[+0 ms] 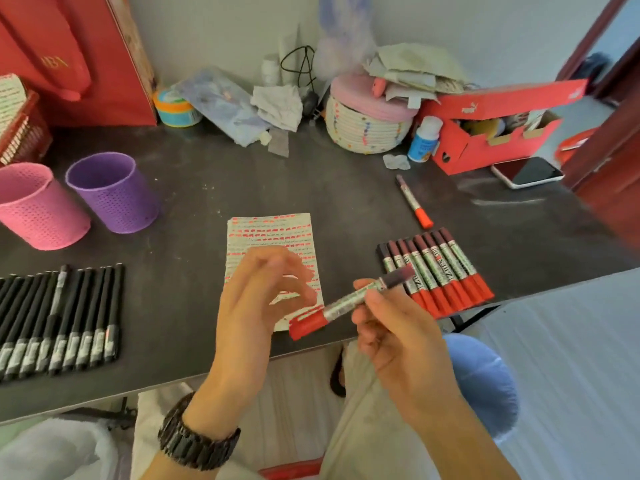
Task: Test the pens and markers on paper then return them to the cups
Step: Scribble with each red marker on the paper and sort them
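The right grip [398,341] is clamped on a red marker [349,302], which is pinched at mid-barrel between thumb and fingers and held above the near edge of the table [194,181]. The marker is tilted, its red end pointed toward 8 o'clock and its dark end toward 2 o'clock. The left grip [252,306] is held apart, fingers loosely spread and closed on nothing, just at 9 o'clock of the marker's red end and over the lower part of the paper [270,233]. The paper is covered in rows of short red strokes.

At 3 o'clock of the paper a row of red markers [443,268] is laid side by side, red ends toward the table's near edge. A single marker [414,201] is seen apart from them, at 12 o'clock of the row. At 9 o'clock of the paper a row of black pens [59,317] is laid out. At 10 o'clock a purple cup [114,195] and a pink cup [38,209] are stood close together; no pens are seen in them. A dark bracelet [197,441] is worn on the left wrist.
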{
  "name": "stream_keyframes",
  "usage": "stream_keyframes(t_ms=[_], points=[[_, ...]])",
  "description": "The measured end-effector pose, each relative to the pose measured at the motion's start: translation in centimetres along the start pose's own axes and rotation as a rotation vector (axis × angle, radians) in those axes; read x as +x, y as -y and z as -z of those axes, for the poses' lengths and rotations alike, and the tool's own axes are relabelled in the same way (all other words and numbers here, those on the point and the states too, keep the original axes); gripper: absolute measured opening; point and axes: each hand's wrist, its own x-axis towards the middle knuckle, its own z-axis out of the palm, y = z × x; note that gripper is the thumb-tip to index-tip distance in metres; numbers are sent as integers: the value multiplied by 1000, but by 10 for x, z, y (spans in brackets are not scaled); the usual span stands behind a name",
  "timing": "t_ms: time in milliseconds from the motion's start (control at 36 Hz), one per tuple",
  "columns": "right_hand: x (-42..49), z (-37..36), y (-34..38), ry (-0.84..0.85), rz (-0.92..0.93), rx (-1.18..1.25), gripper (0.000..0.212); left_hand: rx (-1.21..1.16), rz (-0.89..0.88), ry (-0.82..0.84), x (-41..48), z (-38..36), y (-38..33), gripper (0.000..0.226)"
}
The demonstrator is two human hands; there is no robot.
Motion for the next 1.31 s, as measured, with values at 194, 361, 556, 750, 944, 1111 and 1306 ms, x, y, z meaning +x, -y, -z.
stream_keyframes(t_ms=[194, 361, 556, 750, 944, 1111, 1306], points=[[46, 89, 81, -300, 156, -252, 16, 1105, -91, -44, 32, 60, 25, 51], [101, 168, 112, -455, 158, -820, 19, 1485, 17, 100, 44, 95, 39, 69], [132, 192, 98, -441, 29, -1330, 10, 1606, 42, 136, 44, 99, 47, 74], [136, 193, 85, -453, -6, -1490, 17, 1581, 40, 128, 43, 100, 47, 71], [135, 193, 81, -454, -16, -1528, 21, 1577, 39, 123, 45, 101, 49, 76], [138, 187, 81, -444, -38, -1546, 23, 1589, 33, 112, 46, 100, 50, 75], [145, 178, 82, -484, -78, -1604, 30, 1590, 8, 97, 45, 102, 53, 67]])
